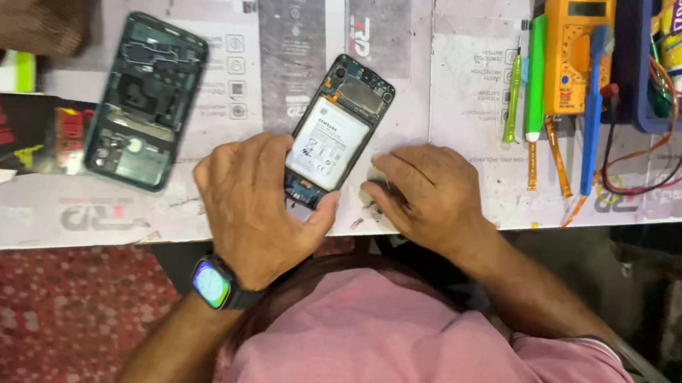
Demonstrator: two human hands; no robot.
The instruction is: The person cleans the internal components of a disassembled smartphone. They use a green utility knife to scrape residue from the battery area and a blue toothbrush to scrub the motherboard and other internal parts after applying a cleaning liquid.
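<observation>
Two hands: both on the desk, at an opened phone near its front edge.
Left hand: curled around the phone's lower end, gripping it.
Right hand: fingers bent down just beside the phone; whether it pinches anything, cannot tell.
Risk: exposed battery could be bent or nicked if the grip slips.
Nearby: loose back cover, well apart.

Workbench carries opened phone, back cover, orange multimeter, green screwdriver.
</observation>
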